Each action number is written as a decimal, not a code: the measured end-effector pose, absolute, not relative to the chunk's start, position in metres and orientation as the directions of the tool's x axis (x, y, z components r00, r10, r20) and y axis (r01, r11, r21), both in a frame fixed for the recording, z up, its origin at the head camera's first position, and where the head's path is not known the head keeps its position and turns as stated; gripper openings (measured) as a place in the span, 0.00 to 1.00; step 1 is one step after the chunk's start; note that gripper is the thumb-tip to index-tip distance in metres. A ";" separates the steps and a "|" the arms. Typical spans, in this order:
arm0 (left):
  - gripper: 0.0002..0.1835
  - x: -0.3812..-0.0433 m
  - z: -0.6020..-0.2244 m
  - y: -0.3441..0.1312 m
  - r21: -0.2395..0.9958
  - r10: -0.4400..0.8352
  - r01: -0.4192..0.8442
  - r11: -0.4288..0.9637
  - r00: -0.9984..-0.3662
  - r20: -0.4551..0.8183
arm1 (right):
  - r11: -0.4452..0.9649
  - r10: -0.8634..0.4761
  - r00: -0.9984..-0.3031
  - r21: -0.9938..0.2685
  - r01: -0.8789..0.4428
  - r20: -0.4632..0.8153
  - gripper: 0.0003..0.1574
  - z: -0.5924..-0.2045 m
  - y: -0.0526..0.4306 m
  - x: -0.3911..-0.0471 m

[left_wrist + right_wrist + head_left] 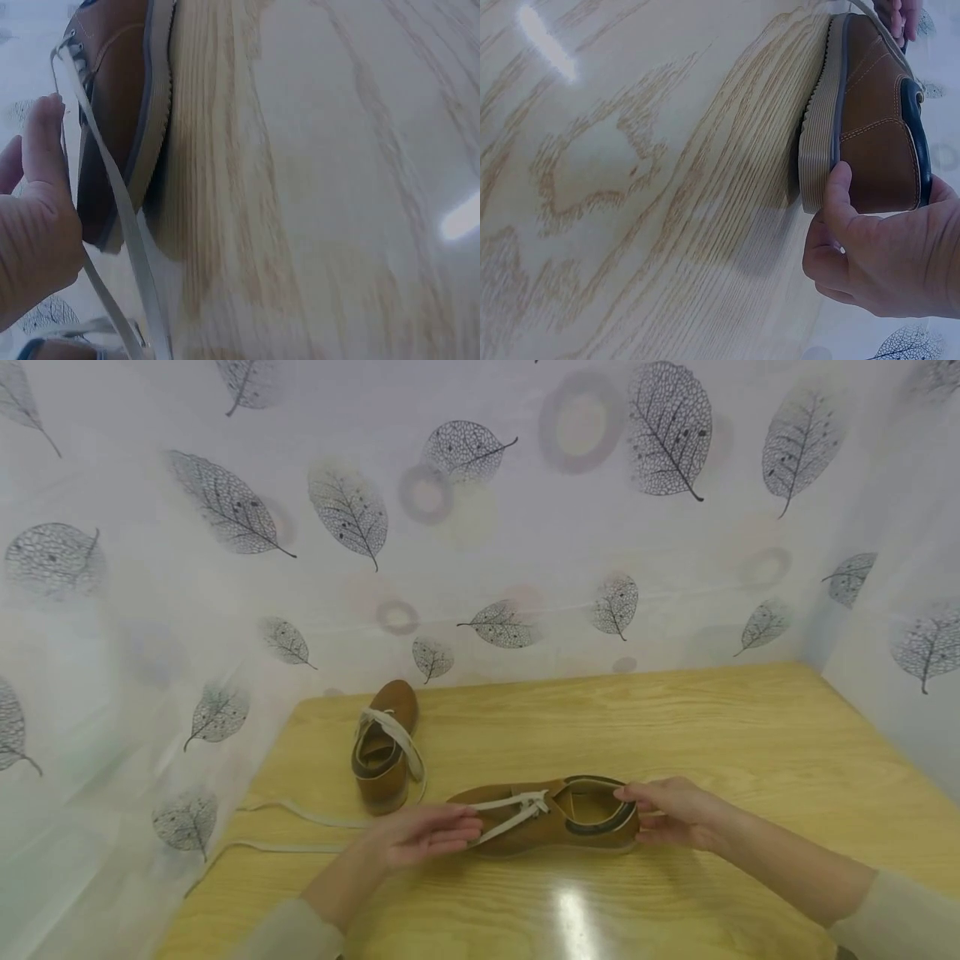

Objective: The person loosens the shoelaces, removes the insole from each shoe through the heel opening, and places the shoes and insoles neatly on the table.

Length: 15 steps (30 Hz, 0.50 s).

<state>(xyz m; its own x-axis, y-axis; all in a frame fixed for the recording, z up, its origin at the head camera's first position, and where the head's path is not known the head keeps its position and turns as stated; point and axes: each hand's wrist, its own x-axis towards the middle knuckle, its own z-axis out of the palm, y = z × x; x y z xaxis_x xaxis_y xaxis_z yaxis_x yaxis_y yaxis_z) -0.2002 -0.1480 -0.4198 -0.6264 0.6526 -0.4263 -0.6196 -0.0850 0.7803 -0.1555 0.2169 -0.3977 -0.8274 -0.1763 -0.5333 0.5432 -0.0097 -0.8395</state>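
The shoe (525,839) sits sole-down on the table (712,735). The right hand (678,814) grips its heel between thumb and fingers; at its toe, the left hand (420,839) stretches straight fingers beside the laces (536,801), contact unclear. Beyond the toe stands a second shoe (384,789).

L sleeve (288,933) & R sleeve (896,912), both plain lt. beige, w/ bare forearms (798,867)

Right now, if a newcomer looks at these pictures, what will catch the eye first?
Probably the low brown leather-like shoe in front, its heel gripped by the person's right fingers, its toe beside the left fingers. Flat cream laces run from it leftward past them. Behind the yellow wooden table, big dark leaf prints on a white sheet also stand out.
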 end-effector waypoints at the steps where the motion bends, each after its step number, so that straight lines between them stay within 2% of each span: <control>1: 0.12 -0.200 -0.419 -0.144 0.779 0.653 -0.622 -0.082 -0.624 -0.429 | -0.008 -0.176 -0.828 -0.840 0.542 -0.533 0.11 -0.398 0.217 -0.156; 15: 0.09 -0.205 -0.403 -0.096 0.768 0.597 -0.641 0.012 -0.611 -0.520 | 0.011 -0.181 -0.823 -0.838 0.545 -0.538 0.16 -0.397 0.218 -0.157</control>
<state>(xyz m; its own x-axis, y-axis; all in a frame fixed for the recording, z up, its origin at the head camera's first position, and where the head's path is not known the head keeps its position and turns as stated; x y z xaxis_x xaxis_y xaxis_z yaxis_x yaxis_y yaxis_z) -0.2051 -0.0963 -0.4027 -0.6113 0.5969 -0.5196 -0.6409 0.0117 0.7675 -0.1569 0.2179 -0.3971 -0.8234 -0.1806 -0.5379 0.5451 0.0114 -0.8383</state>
